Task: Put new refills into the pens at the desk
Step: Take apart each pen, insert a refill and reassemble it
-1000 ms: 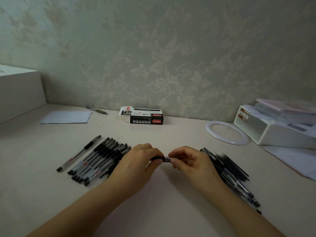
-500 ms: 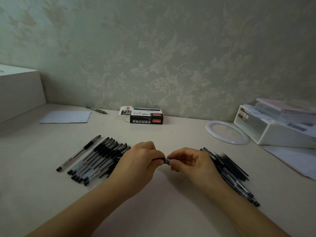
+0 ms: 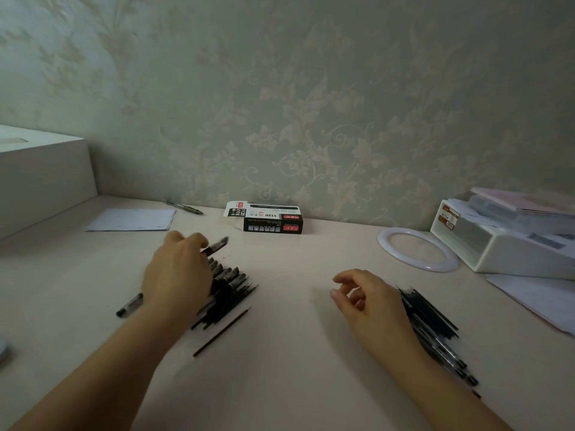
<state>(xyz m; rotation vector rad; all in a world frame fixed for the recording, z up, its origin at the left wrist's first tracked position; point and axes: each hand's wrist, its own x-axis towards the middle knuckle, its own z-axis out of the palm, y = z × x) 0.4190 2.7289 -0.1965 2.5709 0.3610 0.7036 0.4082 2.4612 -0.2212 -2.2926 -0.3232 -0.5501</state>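
Box (image 3: 270, 219) at the wall reads "1120", its other print too small to read; label on the white organizer (image 3: 510, 244) at right unreadable. My left hand (image 3: 177, 276) is clamped on one black pen (image 3: 215, 246) above the left row of pens (image 3: 227, 283), which the hand partly hides, so no count; one loose refill (image 3: 222, 331) lies just beside that row. My right hand (image 3: 370, 301) is loosely curled, holding nothing, beside the blurred right pile (image 3: 432, 325), uncountable.
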